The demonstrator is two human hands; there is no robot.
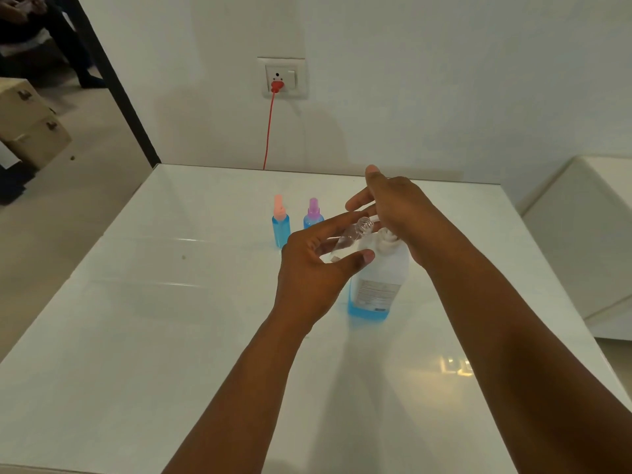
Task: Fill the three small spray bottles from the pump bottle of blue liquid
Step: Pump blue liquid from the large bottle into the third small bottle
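Head view: left hand [307,268] is pinching the uncapped empty spray bottle [349,238], tilting its mouth up-right toward the pump bottle [379,282] spout; right hand [393,203], fingers spread, is resting on the pump head directly beside.

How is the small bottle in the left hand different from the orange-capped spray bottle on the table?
The clear bottle is uncapped, looks empty, and is held tilted by the left hand. The orange-capped spray bottle is capped, holds blue liquid, and stands upright on the table. Both are small and see-through.
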